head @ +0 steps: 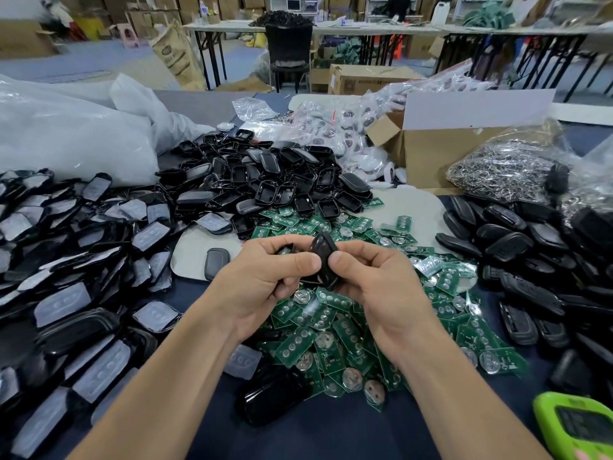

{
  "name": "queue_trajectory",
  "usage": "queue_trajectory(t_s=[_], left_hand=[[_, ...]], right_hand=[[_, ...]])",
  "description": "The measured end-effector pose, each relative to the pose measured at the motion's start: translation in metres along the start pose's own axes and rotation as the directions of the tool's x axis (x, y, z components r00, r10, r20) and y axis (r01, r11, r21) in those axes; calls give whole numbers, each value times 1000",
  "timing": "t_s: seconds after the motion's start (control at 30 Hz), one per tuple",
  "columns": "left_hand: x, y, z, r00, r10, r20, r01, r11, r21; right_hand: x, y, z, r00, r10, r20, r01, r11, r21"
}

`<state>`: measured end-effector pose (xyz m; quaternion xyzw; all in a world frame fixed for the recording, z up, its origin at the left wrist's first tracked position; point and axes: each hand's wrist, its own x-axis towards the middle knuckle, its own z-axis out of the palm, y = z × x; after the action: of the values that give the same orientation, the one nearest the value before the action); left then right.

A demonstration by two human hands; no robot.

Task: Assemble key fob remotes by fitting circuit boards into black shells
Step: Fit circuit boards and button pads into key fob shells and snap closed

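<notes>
Held thing: a black shell (323,257), in the air between both hands, above the near-centre heap of boards.
Left hand (265,277): fingers curled under, thumb pressing on the shell's left edge. It grasps the shell and perhaps a second black piece, but I cannot tell for sure.
Right hand (371,280): fingers wrapped behind the shell, thumb on its front — a firm grasp.
Why held so: I judge the two thumbs squeeze from both sides to snap the parts together.
Look of the shell: glossy, rounded and dark. Whether a board is already inside is hidden by the fingers.
Green boards (331,330): heaped directly below the hands, probably so that the next one is quick to reach.
Empty shells (265,184): piled just beyond the boards, open side up.
Shells with clear pads (66,260): spread at the left.
Closed black cases (517,257): stacked at the right — likely the finished side.
</notes>
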<state>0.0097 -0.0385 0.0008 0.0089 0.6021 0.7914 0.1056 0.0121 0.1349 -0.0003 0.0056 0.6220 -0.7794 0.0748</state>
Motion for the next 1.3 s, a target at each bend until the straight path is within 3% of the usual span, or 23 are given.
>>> queue_trajectory(t_s=[0.13,0.23,0.33,0.53,0.6,0.73,1.0,1.07,1.13,1.3], left_hand=[[-1,1,0,1000,-21,-19,20,1000,-11],[-4,5,0,999,-16,52,19,998,-60],[-5,8,-2,988,-5,154,13,999,-52],[-5,12,-11,963,-59,264,85,992,-88],[-6,12,-11,967,-59,247,78,995,-69],[-3,10,-5,998,-34,44,31,997,67],[0,0,2,986,29,-165,2,983,185],[1,-3,5,967,67,-246,-21,983,184],[2,-4,8,935,117,-334,-48,977,206],[1,-4,14,913,219,-344,-86,928,363]], right_hand=[[0,2,0,999,-51,5,51,997,-50],[2,1,-7,975,72,209,-102,986,134],[1,-5,-15,887,146,439,-272,932,240],[-1,-6,-19,820,174,545,-326,925,195],[-1,-5,-16,853,175,492,-295,939,177],[2,-2,-9,977,96,191,-106,993,43],[-1,7,7,997,-37,-65,25,986,-165],[-5,6,9,968,-213,-131,143,902,-406],[-11,4,12,915,-386,-115,238,748,-619],[-15,11,19,905,-423,34,299,580,-758]])
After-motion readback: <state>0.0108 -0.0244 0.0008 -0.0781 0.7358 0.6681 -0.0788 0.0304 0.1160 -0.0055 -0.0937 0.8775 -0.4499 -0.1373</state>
